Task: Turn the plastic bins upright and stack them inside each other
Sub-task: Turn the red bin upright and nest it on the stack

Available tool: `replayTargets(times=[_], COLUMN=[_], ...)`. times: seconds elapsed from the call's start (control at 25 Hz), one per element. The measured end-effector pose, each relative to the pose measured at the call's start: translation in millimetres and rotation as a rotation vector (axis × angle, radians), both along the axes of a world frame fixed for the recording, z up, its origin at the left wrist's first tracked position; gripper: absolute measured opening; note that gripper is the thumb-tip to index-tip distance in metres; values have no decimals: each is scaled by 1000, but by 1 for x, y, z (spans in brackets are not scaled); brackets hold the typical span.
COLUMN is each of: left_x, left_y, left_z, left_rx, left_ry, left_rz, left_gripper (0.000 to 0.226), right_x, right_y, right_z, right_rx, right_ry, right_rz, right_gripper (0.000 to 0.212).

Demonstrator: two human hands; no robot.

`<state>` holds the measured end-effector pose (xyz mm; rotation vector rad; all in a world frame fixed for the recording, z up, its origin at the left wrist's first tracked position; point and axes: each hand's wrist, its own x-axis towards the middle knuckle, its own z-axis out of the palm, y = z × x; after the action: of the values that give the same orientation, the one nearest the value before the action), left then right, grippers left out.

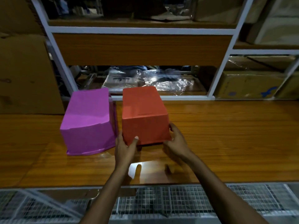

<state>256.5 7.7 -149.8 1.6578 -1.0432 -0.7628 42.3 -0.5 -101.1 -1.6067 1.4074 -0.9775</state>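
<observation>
Head view: two upturned bins, purple bin point(88, 120) and red bin point(143, 113).

Wooden table point(226, 143), cluttered shelving point(142, 30)

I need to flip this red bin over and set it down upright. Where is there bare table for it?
Bare table lies right of the red bin, and in front of both bins. It is crowded on the left: the purple bin sits close beside the red one, where the left hand grips.
</observation>
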Motion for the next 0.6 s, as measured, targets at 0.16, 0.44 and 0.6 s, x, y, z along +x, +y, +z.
replayTargets(times=[0.16, 0.44, 0.6], left_x=[7, 7, -7], left_y=[-1, 9, 34], left_z=[74, 170, 137], left_rx=[-225, -536, -503], left_ry=[244, 204, 34], left_rz=[52, -380, -383], left_gripper=[66, 40, 45], right_x=[-27, -38, -65], right_y=[-3, -18, -15], right_z=[55, 131, 132], right_rx=[-163, -451, -265], right_ry=[-5, -261, -498], right_rz=[124, -464, -538], right_gripper=[95, 35, 27])
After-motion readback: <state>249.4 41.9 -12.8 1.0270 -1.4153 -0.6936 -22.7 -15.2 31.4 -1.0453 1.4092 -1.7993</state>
